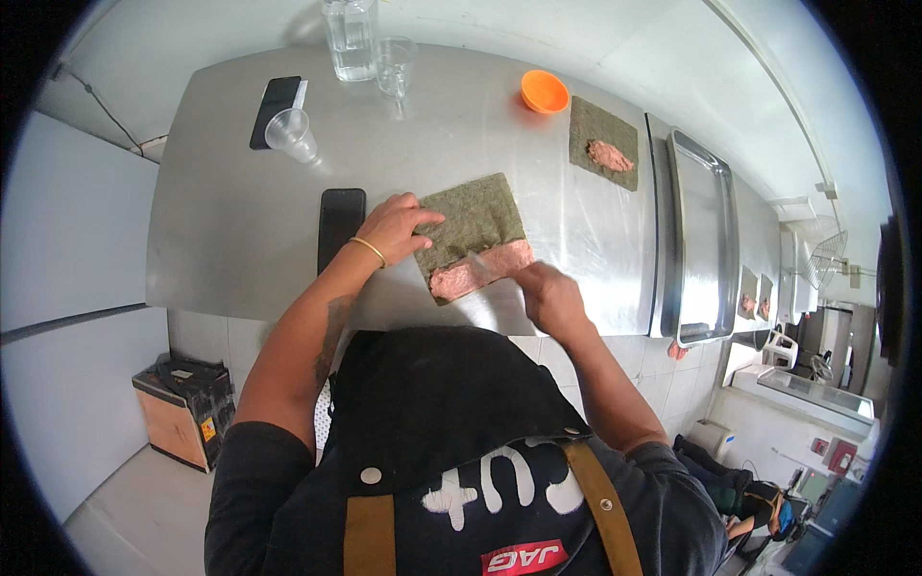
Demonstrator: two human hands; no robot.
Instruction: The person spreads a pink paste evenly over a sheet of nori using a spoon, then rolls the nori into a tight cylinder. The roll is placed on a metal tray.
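Observation:
In front of me a green nori sheet [472,209] lies at a slant on the steel table. A strip of pink ground paste [452,281] runs along its near edge. My left hand [396,227] rests at the sheet's left edge, fingers apart and holding nothing. My right hand [551,291] is closed around a utensil [477,263] whose tip lies against the paste. That utensil is motion-blurred, and most of its handle is hidden in the fist. Farther right lies a second nori sheet [585,137] with a lump of pink paste [610,155] on it.
An orange bowl [544,92], a water pitcher [351,43], a glass mug [395,68] and a clear plastic cup [292,135] stand toward the back. A black phone [341,223] lies beside my left wrist. At right is a metal tray [702,237]. A person [756,500] is in the background.

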